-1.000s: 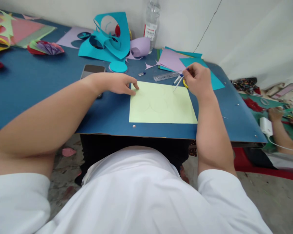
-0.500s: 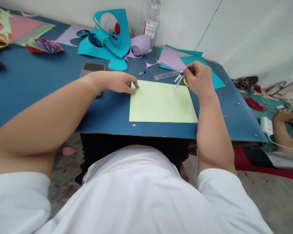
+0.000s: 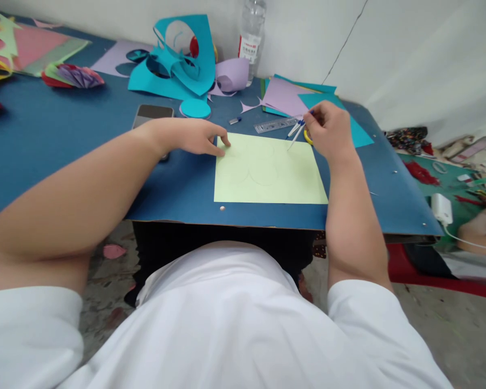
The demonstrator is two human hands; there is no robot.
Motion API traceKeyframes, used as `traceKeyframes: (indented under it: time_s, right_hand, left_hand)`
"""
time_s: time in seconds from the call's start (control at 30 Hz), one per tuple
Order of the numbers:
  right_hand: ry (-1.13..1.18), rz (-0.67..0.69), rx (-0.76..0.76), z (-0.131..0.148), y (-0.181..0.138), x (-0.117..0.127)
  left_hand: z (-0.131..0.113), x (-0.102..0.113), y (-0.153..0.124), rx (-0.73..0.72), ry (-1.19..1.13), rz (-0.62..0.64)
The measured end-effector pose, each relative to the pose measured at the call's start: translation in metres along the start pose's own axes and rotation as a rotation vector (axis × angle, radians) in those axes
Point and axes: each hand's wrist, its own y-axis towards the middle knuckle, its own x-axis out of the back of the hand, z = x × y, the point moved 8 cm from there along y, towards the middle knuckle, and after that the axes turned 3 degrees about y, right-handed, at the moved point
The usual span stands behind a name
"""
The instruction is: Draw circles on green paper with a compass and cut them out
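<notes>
A pale yellow-green sheet of paper (image 3: pixel 263 183) lies near the table's front edge, with faint curved lines drawn on it. My left hand (image 3: pixel 198 138) rests at the sheet's upper left corner, thumb and forefinger apart and touching the paper. Over the upper right part, my right hand (image 3: pixel 328 127) pinches the top of a drawing compass (image 3: pixel 295 139) with thin pale legs and blue parts. One leg tip meets the paper. Just behind the compass are a clear ruler (image 3: pixel 273 125) and a yellow ring-shaped thing (image 3: pixel 307 136), partly hidden by my right hand.
A phone (image 3: pixel 154 112) lies behind my left forearm. Cut turquoise paper (image 3: pixel 178 70), turquoise discs (image 3: pixel 195 108) and a plastic bottle (image 3: pixel 251 43) stand toward the wall. Coloured sheets (image 3: pixel 287 96) are stacked behind my right hand. At right, a co-worker's arm (image 3: pixel 480 229) is over a green table.
Both my hands and the paper stay almost in place. The curve in the middle of the sheet shows more plainly. The co-worker's hand at right has shifted.
</notes>
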Motion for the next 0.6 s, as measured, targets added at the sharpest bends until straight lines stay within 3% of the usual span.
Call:
traceKeyframes:
  time_s: [0.6]
  right_hand:
    - [0.144, 0.065, 0.047, 0.028, -0.008, 0.002]
  left_hand:
    - [-0.004, 0.001, -0.003, 0.003, 0.005, -0.009]
